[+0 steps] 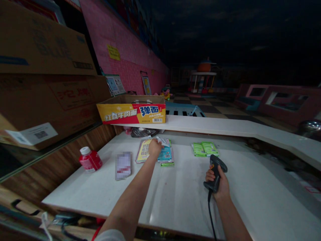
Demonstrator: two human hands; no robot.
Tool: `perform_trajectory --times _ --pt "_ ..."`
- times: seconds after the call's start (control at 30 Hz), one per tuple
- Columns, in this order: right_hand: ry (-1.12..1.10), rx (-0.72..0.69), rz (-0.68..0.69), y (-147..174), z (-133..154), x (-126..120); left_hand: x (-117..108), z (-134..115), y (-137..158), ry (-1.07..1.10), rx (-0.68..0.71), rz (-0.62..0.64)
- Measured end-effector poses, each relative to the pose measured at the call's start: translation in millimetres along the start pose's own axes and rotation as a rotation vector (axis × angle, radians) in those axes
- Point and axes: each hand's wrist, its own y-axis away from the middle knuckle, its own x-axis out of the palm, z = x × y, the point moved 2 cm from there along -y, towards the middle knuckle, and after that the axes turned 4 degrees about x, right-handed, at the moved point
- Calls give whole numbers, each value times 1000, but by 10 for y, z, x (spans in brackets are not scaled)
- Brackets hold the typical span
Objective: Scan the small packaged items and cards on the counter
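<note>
My right hand point(221, 182) is wrapped round the handle of a dark barcode scanner point(215, 167), its cable point(211, 214) hanging down toward me. The scanner's head sits just in front of two bright green packets point(205, 149) lying side by side. Over a small pile in the middle, my left hand point(154, 148) is closed on the edge of a pale, shiny packet point(163, 141); its fingertips are partly hidden. Beneath and right of that hand lie blue packets point(165, 154) with green edges. To its left is a yellow card with QR codes point(143, 151).
A red bottle with a white cap point(90, 160) and a blurred-out flat item point(123, 165) stand left on the white counter point(180, 197). A yellow-red noodle carton point(132, 113) rests on the raised ledge point(215, 124). Large cardboard boxes point(50, 100) are stacked at left.
</note>
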Motion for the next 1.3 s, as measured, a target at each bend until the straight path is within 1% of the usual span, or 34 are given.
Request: perform_trajectory --times 0.07,0.13,0.2,0.27,0.33,0.37,0.43,0.5,0.7,0.8,0.87,0.93,1.0,1.03,1.1,1.17,1.23,1.3 --pt "-15 1 -9 -2 0 -3 -87 -4 68 -158 -11 17" --pt "-11 4 1 0 1 1 -177 -20 147 -309 1 -8" --pt "-18 17 10 5 0 6 -234 -50 211 -417 97 -58" --pt "-44 30 7 11 -1 8 -236 -79 244 -463 265 -60" --pt "-68 34 1 16 -2 8 -193 -81 242 -463 403 5" --pt "-71 31 0 17 -2 7 -163 -70 230 -458 441 51" --pt "-70 23 -2 15 -2 2 -106 -36 195 -447 468 129" --pt "-66 19 -2 10 -4 -3 -68 -3 161 -429 477 162" --pt "-63 31 3 1 -2 -16 -67 23 127 -412 543 202" --pt "-50 24 23 -13 4 -18 -90 0 125 -399 541 220" --pt "-59 25 22 -31 6 -21 -94 -46 140 -397 550 186" --pt "-87 36 15 -50 6 -22 -72 -136 184 -390 592 107" --pt "-118 43 4 -66 5 -21 -2 -266 265 -356 670 29" --pt "-131 45 -1 -71 4 -18 58 -341 317 -329 715 9" --pt "-153 40 -11 -76 1 -11 236 -491 431 -277 803 25" --pt "-170 29 -20 -76 -2 -4 480 -614 532 -238 840 92" --pt "-167 21 -21 -76 -4 1 762 -691 595 -193 786 185" --pt "-149 21 -14 -80 -4 4 1045 -730 617 -138 658 277"
